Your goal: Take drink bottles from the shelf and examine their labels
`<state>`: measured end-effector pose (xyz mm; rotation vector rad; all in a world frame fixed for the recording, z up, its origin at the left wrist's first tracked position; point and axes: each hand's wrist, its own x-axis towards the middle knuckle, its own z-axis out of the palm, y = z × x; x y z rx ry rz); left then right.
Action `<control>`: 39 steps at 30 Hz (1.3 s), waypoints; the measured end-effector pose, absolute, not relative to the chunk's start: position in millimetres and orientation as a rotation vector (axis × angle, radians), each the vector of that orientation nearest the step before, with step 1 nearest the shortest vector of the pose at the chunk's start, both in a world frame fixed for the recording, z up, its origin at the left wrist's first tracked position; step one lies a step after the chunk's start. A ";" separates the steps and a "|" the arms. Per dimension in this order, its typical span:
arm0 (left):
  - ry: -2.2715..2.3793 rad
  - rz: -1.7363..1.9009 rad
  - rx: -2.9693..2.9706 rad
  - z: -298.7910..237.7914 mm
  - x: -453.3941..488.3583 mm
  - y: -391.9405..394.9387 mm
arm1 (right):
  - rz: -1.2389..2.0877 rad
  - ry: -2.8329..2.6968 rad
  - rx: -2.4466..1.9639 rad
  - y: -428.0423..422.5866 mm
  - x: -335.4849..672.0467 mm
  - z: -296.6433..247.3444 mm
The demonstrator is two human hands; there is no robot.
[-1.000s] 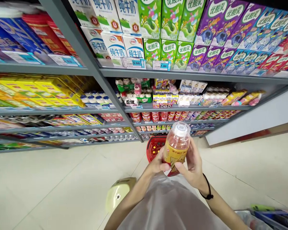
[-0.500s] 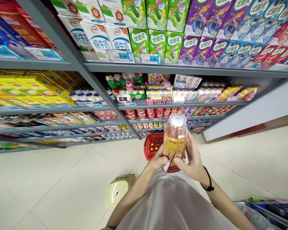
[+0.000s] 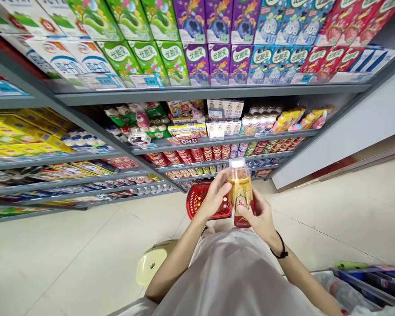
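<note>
A drink bottle (image 3: 242,199) with a gold and red label and a clear cap is held nearly upright in front of my body. My left hand (image 3: 217,193) grips its upper left side, the thumb bent toward the label. Around the lower right side wraps my right hand (image 3: 261,215), its thumb pressed on the front of the label. The fingers behind the bottle are hidden. Below and behind my left hand, a red shopping basket (image 3: 191,199) sits on the floor with several bottles inside, partly covered by my hand.
Shelves (image 3: 217,91) ahead carry milk and yogurt-drink cartons (image 3: 197,66), with small bottles and tubs lower down. On the floor at left stands a pale yellow stool (image 3: 151,265). Crates (image 3: 371,285) with bottles are at lower right, and a white panel (image 3: 335,131) borders the shelves.
The bottle has turned slightly and moved a little lower and away. My left hand has shifted up to its upper side. The view has swung right, showing more of the basket.
</note>
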<state>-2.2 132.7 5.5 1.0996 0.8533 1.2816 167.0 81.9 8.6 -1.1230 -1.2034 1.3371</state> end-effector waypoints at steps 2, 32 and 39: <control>0.775 1.262 0.884 8.7 26.0 139.5 | 1.386 -1.201 -1.140 74.8 179.9 -2.0; 0.811 1.835 0.241 13.9 45.6 88.3 | 0.722 -1.864 -0.592 87.2 273.9 -63.2; 0.910 1.873 0.370 18.5 -11.0 52.8 | 1.474 -1.328 -0.822 54.3 204.3 -46.2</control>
